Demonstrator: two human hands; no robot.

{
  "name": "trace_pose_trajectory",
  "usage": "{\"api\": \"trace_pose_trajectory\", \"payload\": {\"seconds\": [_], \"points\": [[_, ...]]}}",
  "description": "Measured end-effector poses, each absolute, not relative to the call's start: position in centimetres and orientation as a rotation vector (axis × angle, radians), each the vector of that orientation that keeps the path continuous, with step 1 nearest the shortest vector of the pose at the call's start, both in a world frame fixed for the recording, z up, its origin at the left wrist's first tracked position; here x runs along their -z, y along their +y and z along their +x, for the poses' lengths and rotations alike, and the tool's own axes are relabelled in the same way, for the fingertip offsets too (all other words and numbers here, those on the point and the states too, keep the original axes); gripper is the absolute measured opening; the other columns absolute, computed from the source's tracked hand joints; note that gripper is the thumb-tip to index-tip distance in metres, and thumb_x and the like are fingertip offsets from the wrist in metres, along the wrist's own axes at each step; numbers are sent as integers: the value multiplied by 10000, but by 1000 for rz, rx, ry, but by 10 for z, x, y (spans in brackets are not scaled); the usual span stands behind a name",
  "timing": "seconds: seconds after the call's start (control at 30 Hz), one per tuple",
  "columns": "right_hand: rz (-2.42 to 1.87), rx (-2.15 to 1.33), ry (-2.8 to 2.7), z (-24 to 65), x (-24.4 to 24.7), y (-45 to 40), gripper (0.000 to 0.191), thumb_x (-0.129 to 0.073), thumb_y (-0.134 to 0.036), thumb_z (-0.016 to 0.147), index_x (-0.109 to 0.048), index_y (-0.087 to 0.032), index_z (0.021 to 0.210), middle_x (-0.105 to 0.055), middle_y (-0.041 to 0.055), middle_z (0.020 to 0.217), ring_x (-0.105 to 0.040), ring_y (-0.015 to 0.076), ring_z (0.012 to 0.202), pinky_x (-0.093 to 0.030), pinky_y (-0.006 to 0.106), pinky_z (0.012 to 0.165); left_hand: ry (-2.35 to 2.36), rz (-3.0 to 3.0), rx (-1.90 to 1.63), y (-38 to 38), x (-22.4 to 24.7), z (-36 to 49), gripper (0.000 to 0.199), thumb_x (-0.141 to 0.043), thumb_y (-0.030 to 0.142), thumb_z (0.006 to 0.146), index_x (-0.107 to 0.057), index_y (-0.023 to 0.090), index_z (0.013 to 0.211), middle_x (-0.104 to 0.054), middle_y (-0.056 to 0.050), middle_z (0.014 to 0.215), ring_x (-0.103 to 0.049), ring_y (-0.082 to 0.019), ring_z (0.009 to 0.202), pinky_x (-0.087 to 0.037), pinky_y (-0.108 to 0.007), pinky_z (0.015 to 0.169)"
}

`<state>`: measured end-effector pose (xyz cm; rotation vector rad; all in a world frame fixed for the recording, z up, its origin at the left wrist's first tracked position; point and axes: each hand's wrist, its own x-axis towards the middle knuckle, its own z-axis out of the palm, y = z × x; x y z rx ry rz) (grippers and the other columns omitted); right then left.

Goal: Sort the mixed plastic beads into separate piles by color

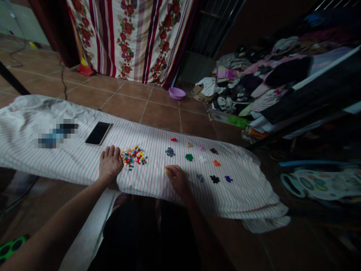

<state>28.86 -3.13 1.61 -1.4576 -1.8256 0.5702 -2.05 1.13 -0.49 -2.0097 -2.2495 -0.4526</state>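
My left hand (111, 162) lies flat with its fingers stretched out, at the left edge of a mixed pile of small coloured pieces (134, 155). To the right of that pile, low over the striped cloth, my right hand (178, 180) has its fingers closed in a pinch. A small yellow piece (166, 171) shows at its fingertips. Single-colour heaps lie beyond and beside this hand: grey pieces (170, 152), green pieces (188, 157), white pieces (202, 159), black pieces (214, 179) and orange pieces (216, 163). Some yellow-green pieces are partly hidden behind the right hand.
The striped cloth (152, 180) covers a long narrow surface. A phone (98, 133) lies on it at the left, near a blurred-out patch. On the tiled floor beyond are a purple basin (177, 93) and a heap of clothes (254, 75). A flowered curtain (141, 37) hangs behind.
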Motion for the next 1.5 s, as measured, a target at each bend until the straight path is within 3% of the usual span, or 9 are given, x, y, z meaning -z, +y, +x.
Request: {"api": "trace_pose_trajectory", "payload": {"seconds": [0.2,0.5,0.87,1.23,1.5], "points": [[-1459,-631,-2186,227,-19,-22,329,-500,-160,922,-702,-210,1176,-680,84,1060,-637,200,1002,-510,323,925,-2227,-2019,475,11,5,-21,519,-278,292,959,-544,101,1361,-501,-206,1480,-394,-348,1429,-283,-501,1164],[-1808,-657,-2410,184,-40,-13,457,-359,-238,1007,-537,-283,1426,-632,90,1163,-630,199,1046,-482,296,883,-2211,-1978,492,13,9,-20,497,-314,289,954,-561,110,1347,-526,-193,1464,-421,-342,1413,-310,-503,1153],[-1791,-563,-2334,184,-27,-14,447,-391,-227,992,-558,-269,1405,-645,80,1163,-656,192,981,-491,277,817,-2214,-1982,483,13,10,-21,506,-301,291,961,-560,103,1352,-522,-195,1468,-418,-347,1415,-302,-503,1155],[-1666,-440,-2062,202,4,-10,338,-452,-166,951,-709,-178,1170,-696,99,1066,-659,195,984,-496,281,882,-2233,-1988,481,12,6,-20,510,-316,291,950,-557,95,1355,-514,-202,1473,-417,-348,1415,-300,-504,1160],[-1628,-394,-2056,199,13,-6,383,-437,-159,943,-686,-165,1233,-695,99,1037,-659,194,983,-505,270,874,-2222,-1979,472,13,9,-20,512,-292,295,961,-562,96,1349,-518,-201,1470,-423,-356,1411,-310,-512,1157]]}}
